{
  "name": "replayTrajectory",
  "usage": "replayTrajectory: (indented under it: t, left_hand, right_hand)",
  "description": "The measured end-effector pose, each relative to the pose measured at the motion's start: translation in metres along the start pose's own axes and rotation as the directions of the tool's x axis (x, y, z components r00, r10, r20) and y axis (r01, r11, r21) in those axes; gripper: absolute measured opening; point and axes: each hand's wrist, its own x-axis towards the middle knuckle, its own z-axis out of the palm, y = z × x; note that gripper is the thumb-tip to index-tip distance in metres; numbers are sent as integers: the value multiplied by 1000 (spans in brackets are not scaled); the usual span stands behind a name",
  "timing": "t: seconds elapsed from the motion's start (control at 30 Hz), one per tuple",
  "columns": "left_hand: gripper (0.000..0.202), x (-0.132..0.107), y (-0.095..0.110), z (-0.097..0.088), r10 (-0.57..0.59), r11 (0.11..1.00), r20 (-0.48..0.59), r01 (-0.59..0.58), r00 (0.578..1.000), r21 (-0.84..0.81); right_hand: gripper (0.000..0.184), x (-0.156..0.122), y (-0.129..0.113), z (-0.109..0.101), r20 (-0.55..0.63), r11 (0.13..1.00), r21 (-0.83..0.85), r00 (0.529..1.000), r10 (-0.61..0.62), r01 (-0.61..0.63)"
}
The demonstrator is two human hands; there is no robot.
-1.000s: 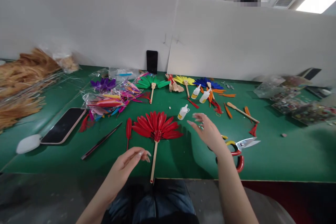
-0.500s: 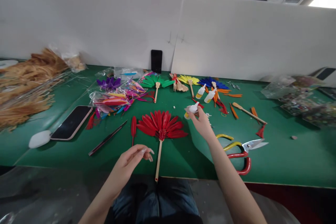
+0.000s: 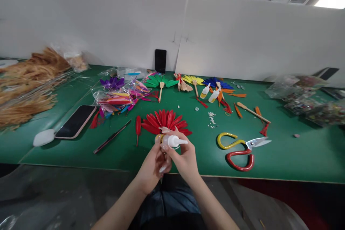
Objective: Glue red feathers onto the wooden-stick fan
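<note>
A small glue bottle [image 3: 170,140] with a white pointed nozzle and a yellow label lies tilted between my hands, its nozzle towards the right. My right hand [image 3: 185,152] grips it near the cap. Around the label end, the fingers of my left hand [image 3: 153,167] are closed. Just behind the bottle, a fan of red feathers [image 3: 167,118] rests on the green table; my hands cover most of its wooden handle. One loose red feather [image 3: 138,127] lies left of the fan.
Scissors [image 3: 241,151] with yellow and red handles lie right. White beads [image 3: 211,119] are scattered behind them. Two more glue bottles [image 3: 214,95] stand near green, yellow and blue feather fans. Tweezers [image 3: 111,137], a phone [image 3: 77,122] and bagged feathers [image 3: 118,99] are left.
My right hand has brought the glue bottle left and nearer, over the red fan's handle. My left hand has moved right and closed on the bottle's label end.
</note>
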Motion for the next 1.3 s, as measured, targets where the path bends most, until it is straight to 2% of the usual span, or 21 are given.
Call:
replayTrajectory:
  t: [0.07,0.1,0.17,0.2,0.23,0.3,0.37,0.4,0.47,0.53,0.6,0.67,0.93,1.3]
  left_hand:
    - [37,1,6,1,35,996,-53,-39,998,-83]
    - [34,2,10,1,64,991,-70,-72,995,-111]
    - [34,3,19,-4,154,980,-73,-162,985,-118]
    - [36,5,25,-8,219,970,-71,-225,973,-87]
    - [38,8,30,-11,296,954,-68,-299,953,-26]
    - [37,14,43,-18,473,874,-77,-456,878,167]
    - [34,22,56,-20,595,747,-33,-537,803,393]
    - [33,27,63,-19,624,673,15,-548,781,497]
    - [31,36,73,-15,619,503,164,-549,768,668]
    - [30,44,79,-9,583,335,295,-554,757,762]
    - [29,50,81,-4,564,207,362,-551,743,809]
    - [28,55,80,0,556,131,384,-534,737,835]
    - [26,66,71,2,504,8,448,-522,739,853]
    - [34,71,71,4,459,2,501,-565,734,825]
  right_hand:
    - [32,-3,2,-2,40,998,-55,999,-25,27]
    - [46,-5,2,-5,85,996,-82,996,-21,28]
    - [85,-7,0,-16,200,991,-133,980,-1,28]
    - [104,-6,-1,-23,251,987,-158,968,9,31]
    - [114,-4,-4,-31,277,983,-181,961,15,37]
    - [104,4,-11,-45,258,977,-211,965,33,23]
    - [64,19,-18,-54,186,964,-265,980,71,-20]
    - [46,28,-21,-55,175,952,-305,980,92,-35]
    - [32,45,-22,-53,236,937,-348,963,127,-38]
    - [24,60,-19,-47,302,924,-383,946,121,4]
    - [16,70,-13,-41,319,899,-434,943,94,57]
    - [13,75,-5,-38,317,882,-463,945,77,83]
    - [20,79,19,-45,293,889,-448,955,46,95]
    - [18,80,35,-49,318,907,-390,948,-27,157]
